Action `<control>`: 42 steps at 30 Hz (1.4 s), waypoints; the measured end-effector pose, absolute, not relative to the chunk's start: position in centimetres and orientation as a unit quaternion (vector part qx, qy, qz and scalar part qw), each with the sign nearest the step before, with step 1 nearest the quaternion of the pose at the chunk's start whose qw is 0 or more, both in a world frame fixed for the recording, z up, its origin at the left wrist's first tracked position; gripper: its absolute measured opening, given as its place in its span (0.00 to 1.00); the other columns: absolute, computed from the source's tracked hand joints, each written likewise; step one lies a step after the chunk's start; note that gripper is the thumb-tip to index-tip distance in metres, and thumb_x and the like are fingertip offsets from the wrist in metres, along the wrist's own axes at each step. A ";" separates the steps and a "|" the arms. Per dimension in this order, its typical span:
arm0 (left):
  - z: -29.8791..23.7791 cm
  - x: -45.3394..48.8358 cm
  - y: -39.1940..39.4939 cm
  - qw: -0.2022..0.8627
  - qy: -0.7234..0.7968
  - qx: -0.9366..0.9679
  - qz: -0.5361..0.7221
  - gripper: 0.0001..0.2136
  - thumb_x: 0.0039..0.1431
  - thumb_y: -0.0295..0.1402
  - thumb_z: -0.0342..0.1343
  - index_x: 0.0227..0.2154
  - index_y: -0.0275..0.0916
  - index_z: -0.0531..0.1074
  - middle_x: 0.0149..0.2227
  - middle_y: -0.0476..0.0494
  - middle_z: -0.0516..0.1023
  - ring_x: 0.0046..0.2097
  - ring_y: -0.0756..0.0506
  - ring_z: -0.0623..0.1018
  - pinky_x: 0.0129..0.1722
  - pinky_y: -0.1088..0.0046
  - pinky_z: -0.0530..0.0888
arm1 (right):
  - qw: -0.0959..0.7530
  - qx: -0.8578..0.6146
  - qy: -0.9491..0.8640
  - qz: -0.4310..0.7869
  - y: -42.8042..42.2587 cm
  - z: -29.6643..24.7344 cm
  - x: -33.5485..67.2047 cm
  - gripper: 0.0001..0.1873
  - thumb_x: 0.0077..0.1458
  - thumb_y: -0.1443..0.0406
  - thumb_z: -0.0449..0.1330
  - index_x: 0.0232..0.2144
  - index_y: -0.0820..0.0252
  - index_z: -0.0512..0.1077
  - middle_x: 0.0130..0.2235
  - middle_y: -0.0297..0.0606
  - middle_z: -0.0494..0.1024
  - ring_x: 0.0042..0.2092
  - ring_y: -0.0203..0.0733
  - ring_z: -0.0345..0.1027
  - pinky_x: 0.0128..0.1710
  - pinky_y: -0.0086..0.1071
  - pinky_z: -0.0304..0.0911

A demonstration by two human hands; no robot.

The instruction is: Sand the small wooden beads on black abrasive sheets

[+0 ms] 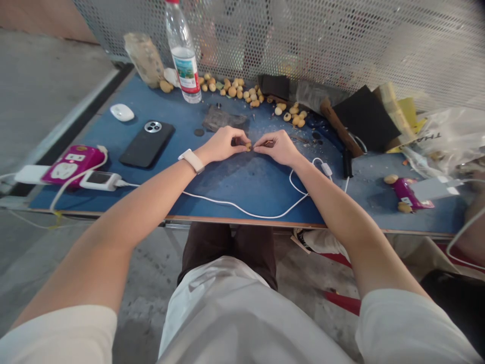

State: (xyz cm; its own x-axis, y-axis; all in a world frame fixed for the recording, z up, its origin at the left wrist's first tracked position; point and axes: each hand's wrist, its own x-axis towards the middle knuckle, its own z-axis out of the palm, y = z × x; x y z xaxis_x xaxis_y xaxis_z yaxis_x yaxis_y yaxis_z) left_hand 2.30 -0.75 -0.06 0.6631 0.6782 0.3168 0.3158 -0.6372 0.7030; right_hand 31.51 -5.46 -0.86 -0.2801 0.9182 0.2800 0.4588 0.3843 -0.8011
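My left hand (227, 144), with a pale watch band on the wrist, pinches a small round yellow-brown fruit (248, 146) between thumb and fingers. Close by on its right, my right hand (279, 146) is closed in a pinch; its fingertips come up to the fruit, and what they hold, if anything, is too small to make out. Both hands are over the middle of the blue table (227, 177). Behind them lie more such fruits (235, 90) in a loose row, with a crumpled dark sheet (226, 119) nearer to my left hand.
A water bottle (185, 71) stands at the back left. A black phone (147, 144), white mouse-like case (122, 112) and purple power strip (78, 164) lie left. A white cable (242, 210) crosses the front. At right are black card (367, 119), plastic bag (454, 136) and another purple socket (411, 194).
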 end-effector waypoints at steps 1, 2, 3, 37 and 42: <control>-0.1 2.3 -0.7 0.312 0.289 0.857 0.291 0.14 0.75 0.46 0.82 0.51 0.42 0.94 0.50 0.36 0.97 0.49 0.37 0.92 0.58 0.56 0.86 | 0.379 -0.469 -0.739 0.302 -5.5 -0.8 31.5 0.16 0.60 0.49 0.86 0.38 0.52 0.95 0.40 0.42 0.95 0.44 0.54 0.88 0.51 0.48 0.85; -0.1 2.3 -0.7 0.311 0.289 0.857 0.291 0.14 0.74 0.46 0.82 0.51 0.42 0.94 0.49 0.36 0.97 0.48 0.37 0.92 0.58 0.56 0.86 | 0.381 -0.473 -0.735 0.301 -5.5 -0.8 31.4 0.15 0.61 0.49 0.85 0.38 0.52 0.95 0.40 0.42 0.94 0.44 0.53 0.87 0.50 0.47 0.85; -0.1 2.3 -0.8 0.312 0.290 0.856 0.292 0.14 0.74 0.46 0.82 0.50 0.42 0.94 0.49 0.36 0.97 0.48 0.37 0.92 0.58 0.56 0.86 | 0.385 -0.478 -0.730 0.301 -5.5 -0.8 31.4 0.15 0.61 0.49 0.85 0.38 0.52 0.95 0.39 0.41 0.94 0.42 0.52 0.87 0.49 0.47 0.85; -0.1 2.5 -1.0 0.306 0.298 0.853 0.299 0.11 0.69 0.40 0.84 0.46 0.41 0.94 0.44 0.39 0.96 0.46 0.38 0.91 0.55 0.59 0.85 | 0.348 -0.494 -0.758 0.246 -7.3 0.4 30.3 0.15 0.70 0.48 0.80 0.40 0.50 0.93 0.39 0.41 0.94 0.42 0.54 0.85 0.51 0.49 0.82; -0.2 2.4 -1.0 0.297 0.298 0.856 0.299 0.10 0.69 0.41 0.83 0.47 0.41 0.94 0.44 0.38 0.96 0.46 0.38 0.91 0.55 0.59 0.85 | 0.353 -0.498 -0.755 0.239 -7.4 0.5 30.1 0.14 0.71 0.49 0.80 0.40 0.50 0.93 0.40 0.42 0.94 0.43 0.55 0.86 0.54 0.51 0.82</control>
